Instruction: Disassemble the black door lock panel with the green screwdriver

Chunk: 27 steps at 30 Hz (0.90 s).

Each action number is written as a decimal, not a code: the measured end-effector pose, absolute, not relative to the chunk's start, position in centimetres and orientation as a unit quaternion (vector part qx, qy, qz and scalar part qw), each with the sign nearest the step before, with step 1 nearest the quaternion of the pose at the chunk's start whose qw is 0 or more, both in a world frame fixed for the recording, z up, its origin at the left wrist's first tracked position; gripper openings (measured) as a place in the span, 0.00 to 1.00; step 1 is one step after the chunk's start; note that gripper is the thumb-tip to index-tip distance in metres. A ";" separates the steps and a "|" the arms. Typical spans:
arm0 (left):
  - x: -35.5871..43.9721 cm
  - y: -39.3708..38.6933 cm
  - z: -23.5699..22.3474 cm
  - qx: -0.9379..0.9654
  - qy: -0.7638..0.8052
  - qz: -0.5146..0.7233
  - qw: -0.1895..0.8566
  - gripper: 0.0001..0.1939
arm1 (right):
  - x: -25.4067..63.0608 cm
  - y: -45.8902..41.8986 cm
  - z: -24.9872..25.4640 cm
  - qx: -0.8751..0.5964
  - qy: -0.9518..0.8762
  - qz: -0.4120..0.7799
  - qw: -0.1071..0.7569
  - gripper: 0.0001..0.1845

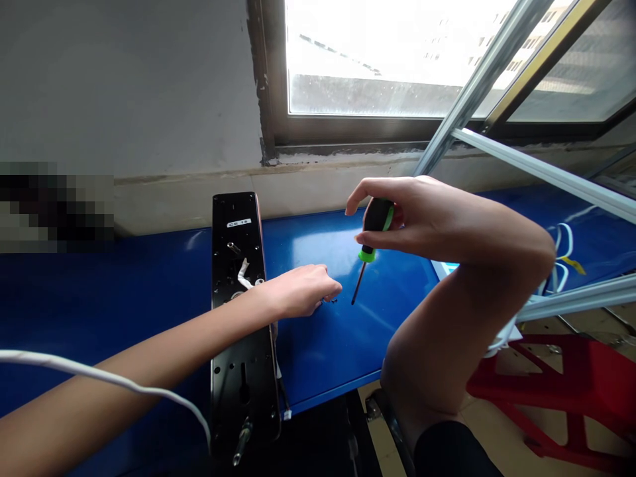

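My right hand (397, 215) is closed around the black and green handle of a screwdriver (366, 254). Its shaft points down above the blue tabletop, with the tip clear of my left hand. Reaching across a long black metal panel (243, 377), my left hand (305, 290) is low over the table with its fingers curled together. Tiny dark pieces, apparently screws (334, 301), lie by its fingertips; what the fingers pinch, if anything, is hidden. The panel carries a white label (239, 223), metal posts and a short white cable (243, 273).
A white cable (124, 381) loops over my left forearm. Metal frame bars (546, 169) cross the right side, with coiled white cables (561, 265) behind them. A red stool (571, 377) stands at the lower right. Behind the blue table (328, 371) are a wall and a window.
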State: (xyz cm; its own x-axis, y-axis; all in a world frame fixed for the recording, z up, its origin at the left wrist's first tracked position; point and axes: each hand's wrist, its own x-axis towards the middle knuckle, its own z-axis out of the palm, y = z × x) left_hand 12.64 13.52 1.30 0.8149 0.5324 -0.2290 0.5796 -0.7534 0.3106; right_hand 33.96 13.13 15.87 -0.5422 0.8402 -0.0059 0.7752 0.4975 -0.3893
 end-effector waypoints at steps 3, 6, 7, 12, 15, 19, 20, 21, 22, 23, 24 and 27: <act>12.9 13.7 1.3 0.934 0.301 -0.052 0.187 0.10 | 34.0 13.1 15.9 -0.469 -0.859 0.180 0.095 0.16; 13.1 13.9 1.4 0.933 0.306 -0.049 0.182 0.09 | 34.0 13.1 15.9 -0.468 -0.859 0.184 0.097 0.16; 13.1 13.9 1.5 0.933 0.306 -0.052 0.182 0.10 | 34.0 13.1 16.0 -0.467 -0.859 0.186 0.097 0.16; 12.7 13.9 2.3 0.930 0.313 -0.059 0.185 0.10 | 34.0 13.2 16.1 -0.470 -0.856 0.197 0.087 0.17; 12.5 13.8 2.7 0.929 0.325 -0.060 0.163 0.10 | 33.9 13.4 16.0 -0.473 -0.853 0.206 0.082 0.17; 12.4 13.7 2.5 0.932 0.324 -0.065 0.146 0.10 | 33.8 13.4 16.0 -0.474 -0.853 0.204 0.076 0.17; 12.4 13.7 2.3 0.933 0.324 -0.065 0.146 0.10 | 33.7 13.4 16.0 -0.475 -0.853 0.205 0.075 0.17; 12.5 13.6 2.1 0.932 0.325 -0.064 0.147 0.10 | 33.7 13.3 16.0 -0.475 -0.852 0.206 0.073 0.17; 12.6 13.6 2.0 0.931 0.327 -0.062 0.149 0.10 | 33.7 13.2 16.1 -0.475 -0.852 0.208 0.072 0.17; 12.7 13.6 1.9 0.930 0.329 -0.059 0.150 0.10 | 33.6 13.2 16.1 -0.474 -0.852 0.209 0.071 0.17; 12.8 13.6 1.8 0.930 0.330 -0.056 0.153 0.11 | 33.6 13.1 16.1 -0.473 -0.853 0.208 0.072 0.17; 13.1 13.6 2.0 0.930 0.326 -0.055 0.164 0.12 | 33.6 12.9 16.2 -0.475 -0.854 0.199 0.078 0.17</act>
